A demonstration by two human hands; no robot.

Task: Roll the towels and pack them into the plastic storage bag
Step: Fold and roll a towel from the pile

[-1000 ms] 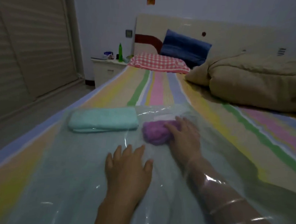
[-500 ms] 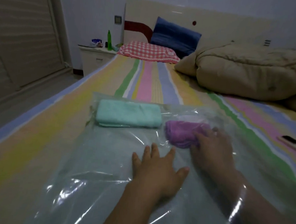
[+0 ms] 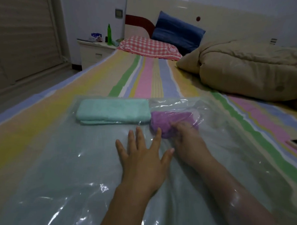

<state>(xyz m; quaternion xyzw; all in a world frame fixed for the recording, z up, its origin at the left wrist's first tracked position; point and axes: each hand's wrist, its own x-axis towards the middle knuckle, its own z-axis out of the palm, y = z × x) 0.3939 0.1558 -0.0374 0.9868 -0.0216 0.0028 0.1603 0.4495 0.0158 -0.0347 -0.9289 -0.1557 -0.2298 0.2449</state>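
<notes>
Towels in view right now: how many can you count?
2. The teal towel lies inside the plastic bag near its far end; the purple towel sits beside it, also inside, with the right hand on it. No other towel shows.

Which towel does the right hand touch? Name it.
The purple towel, lying right of the mint-green towel; the right hand touches it alone.

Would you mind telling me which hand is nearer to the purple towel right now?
Right. The right hand, inside the plastic bag, touches the purple towel; the left hand lies flat on top of the bag, its fingertips close to the towel.
</notes>
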